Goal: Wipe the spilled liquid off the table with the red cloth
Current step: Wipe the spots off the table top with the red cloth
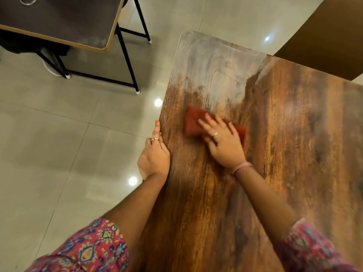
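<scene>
A folded red cloth point(193, 120) lies flat on the wooden table point(275, 154), near its left side. My right hand point(222, 142) presses down on the cloth with straight, spread fingers and covers its right half. My left hand point(155, 154) rests against the table's left edge, its fingers extended along the rim. A pale, shiny patch point(214, 75) spreads over the far end of the table beyond the cloth; I cannot tell whether it is liquid or glare.
A second dark-topped table point(59, 18) on black metal legs stands at the far left on the tiled floor point(59, 144). A brown panel point(330, 36) rises behind the wooden table at the far right.
</scene>
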{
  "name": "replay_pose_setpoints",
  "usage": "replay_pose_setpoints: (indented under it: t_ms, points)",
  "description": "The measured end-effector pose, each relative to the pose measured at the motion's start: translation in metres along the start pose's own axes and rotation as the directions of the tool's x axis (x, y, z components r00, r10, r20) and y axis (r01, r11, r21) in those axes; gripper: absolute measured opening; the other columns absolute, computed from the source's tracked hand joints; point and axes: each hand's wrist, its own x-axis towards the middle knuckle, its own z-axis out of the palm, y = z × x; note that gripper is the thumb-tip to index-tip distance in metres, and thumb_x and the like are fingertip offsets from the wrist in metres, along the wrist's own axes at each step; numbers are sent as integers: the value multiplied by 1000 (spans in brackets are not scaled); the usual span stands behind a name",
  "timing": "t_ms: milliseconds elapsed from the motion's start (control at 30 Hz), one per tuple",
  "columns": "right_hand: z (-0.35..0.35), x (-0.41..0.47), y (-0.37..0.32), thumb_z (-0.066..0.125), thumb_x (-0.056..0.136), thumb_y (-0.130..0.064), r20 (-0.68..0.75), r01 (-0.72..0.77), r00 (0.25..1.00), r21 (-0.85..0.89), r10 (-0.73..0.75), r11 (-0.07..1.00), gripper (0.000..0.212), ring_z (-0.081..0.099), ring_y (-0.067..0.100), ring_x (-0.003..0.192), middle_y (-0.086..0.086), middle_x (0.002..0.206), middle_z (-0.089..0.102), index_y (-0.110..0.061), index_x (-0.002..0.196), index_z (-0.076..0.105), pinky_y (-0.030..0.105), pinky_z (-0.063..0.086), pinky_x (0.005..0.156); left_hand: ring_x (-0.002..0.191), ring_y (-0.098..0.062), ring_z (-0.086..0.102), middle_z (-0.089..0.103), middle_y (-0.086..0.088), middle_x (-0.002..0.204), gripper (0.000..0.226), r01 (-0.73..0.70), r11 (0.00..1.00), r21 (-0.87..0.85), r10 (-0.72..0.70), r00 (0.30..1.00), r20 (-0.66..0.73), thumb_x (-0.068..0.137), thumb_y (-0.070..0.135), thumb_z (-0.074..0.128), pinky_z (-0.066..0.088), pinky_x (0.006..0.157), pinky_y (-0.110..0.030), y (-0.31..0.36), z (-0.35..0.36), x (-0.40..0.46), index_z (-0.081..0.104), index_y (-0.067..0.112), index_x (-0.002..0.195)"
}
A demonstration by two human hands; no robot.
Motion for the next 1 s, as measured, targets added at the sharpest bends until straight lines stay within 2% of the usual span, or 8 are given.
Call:
replay_pose_setpoints:
  t_ms: [133,233,400,533,667,800,900,1000]
  points:
    - [-40,46,80,37,99,-30,-191,-688,666,217,721,693,49,13,21,146,-4,158,21,-30,148,30,52,8,117,60,-18,48,59,-3,91,47,11,1000,6,-11,1000,5,100,35,25,35,53,-30,-2,1,0,19,45,145]
    - [-29,66,54,34,99,-28,-215,-820,458,273,863,503,51,8,22,147,-4,159,17,-29,149,27,53,7,115,59,-17,46,58,-3,90,47,17,1000,10,-17,1000,-6,99,34,25,32,52,-29,-3,2,1,19,45,145]
    - [28,33,-59,44,93,-26,-196,-288,936,52,293,956,54,16,18,146,-8,155,27,-32,146,33,50,11,116,65,-26,56,59,-4,90,45,29,999,27,-28,1000,-14,99,32,28,38,54,-32,1,2,1,29,40,143]
    - [32,20,-62,44,91,-27,-28,159,987,-16,-159,987,52,24,15,144,-11,152,34,-35,143,37,45,14,115,77,-35,62,61,-9,96,36,34,999,29,-34,999,-2,98,29,29,35,58,-33,3,1,-1,46,25,130]
    - [-6,69,15,46,93,-21,-127,-158,978,83,167,984,52,23,16,144,-8,153,32,-33,143,38,51,15,117,62,-21,50,61,-5,96,48,8,1000,14,-8,1000,-1,98,33,26,39,54,-32,1,0,0,22,43,145]
    - [-40,106,62,41,97,-20,-171,-632,701,300,692,714,50,12,16,147,-9,157,24,-32,145,36,50,6,118,63,-22,52,62,-6,99,48,4,1000,-4,-4,1000,10,99,34,26,43,54,-34,1,-1,-1,20,46,145]
    - [-27,104,23,40,97,-17,-222,-637,679,297,700,712,50,11,15,147,-9,156,25,-30,145,36,47,6,118,64,-23,53,62,-6,99,47,8,1000,7,-8,1000,-4,99,35,24,43,53,-33,1,0,-1,21,45,144]
    - [7,57,-42,48,92,-15,-225,-358,885,228,407,905,49,23,15,144,-9,150,38,-29,138,45,44,10,117,65,-25,55,62,-7,98,47,4,1000,17,-4,1000,-5,98,35,23,37,53,-31,2,-1,-2,22,44,144]
